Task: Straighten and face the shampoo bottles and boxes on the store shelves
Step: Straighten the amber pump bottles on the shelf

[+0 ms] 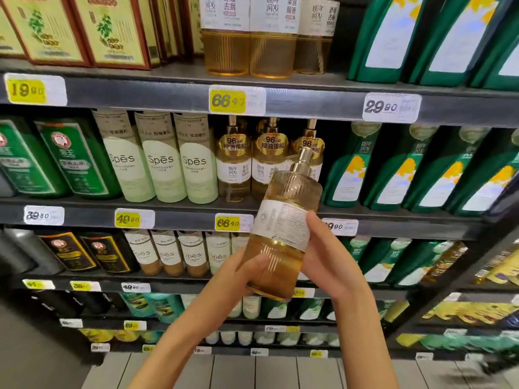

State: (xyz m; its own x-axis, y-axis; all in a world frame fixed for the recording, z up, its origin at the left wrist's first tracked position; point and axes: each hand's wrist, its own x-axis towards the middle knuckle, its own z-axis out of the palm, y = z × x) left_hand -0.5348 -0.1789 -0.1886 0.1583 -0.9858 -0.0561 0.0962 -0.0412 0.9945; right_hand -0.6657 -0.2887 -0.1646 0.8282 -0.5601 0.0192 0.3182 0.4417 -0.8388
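Amber pump bottle (283,234) is held in mid-air, tilted w/ pump head up-right and back label toward cam. L hand (238,273) grips its lower body, thumb across the front, other fingers curled behind; R hand (325,256) grips the label zone, thumb on label edge, remaining fingers hidden behind. Matching bottles (234,164) stand on shelf (182,217) above and beyond the fingertips.
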